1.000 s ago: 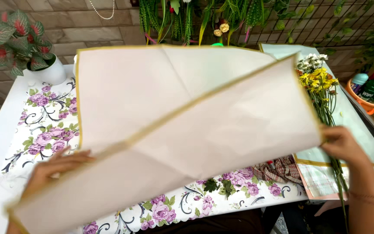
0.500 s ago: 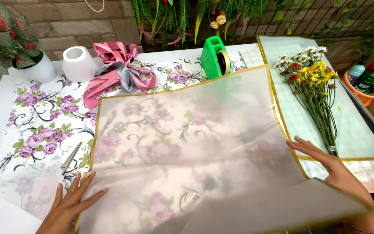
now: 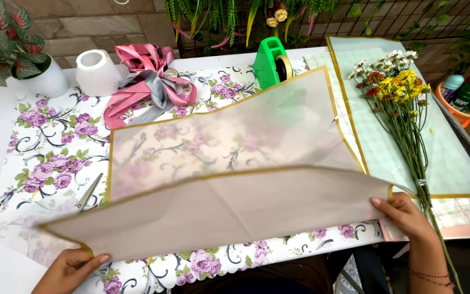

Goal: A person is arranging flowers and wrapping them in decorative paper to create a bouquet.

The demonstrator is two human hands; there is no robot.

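I see the left hand (image 3: 72, 269) and right hand (image 3: 403, 215) each pinching a near corner of the translucent gold-edged wrapping sheet (image 3: 229, 158), folded over the floral-print tablecloth (image 3: 44, 141). A bunch of yellow and white flowers (image 3: 398, 92) lies just right of it.

Left hand (image 3: 74, 267) and right hand (image 3: 403, 212) pinch closed, spread wide apart.

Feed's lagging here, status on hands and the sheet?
Left hand, right hand each pinch a corner of the wrapping sheet, near edge folded. Scissors beside it.
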